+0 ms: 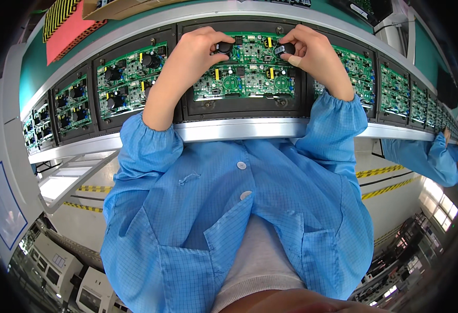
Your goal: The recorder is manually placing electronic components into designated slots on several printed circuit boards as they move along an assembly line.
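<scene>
In front of me a black carrier frame [250,108] holds several green circuit boards [263,73]. My left hand [200,48] pinches a black cylindrical capacitor [223,48] between thumb and fingers, over the upper left board. Over the upper right board, my right hand [310,48] grips another black capacitor [285,50], tilted, with a pale stripe on its side. Whether either capacitor's leads touch the board I cannot tell. On the two lower boards, round printed outlines show bare, with small yellow parts beside them.
To the left, a carrier [129,78] has boards bearing large black capacitors. More carriers [396,91] run off to the right along a silver rail [239,129]. Beyond lie a cardboard box [119,11] and a red sheet [64,34]. At far right another person's blue sleeve [427,156] reaches in.
</scene>
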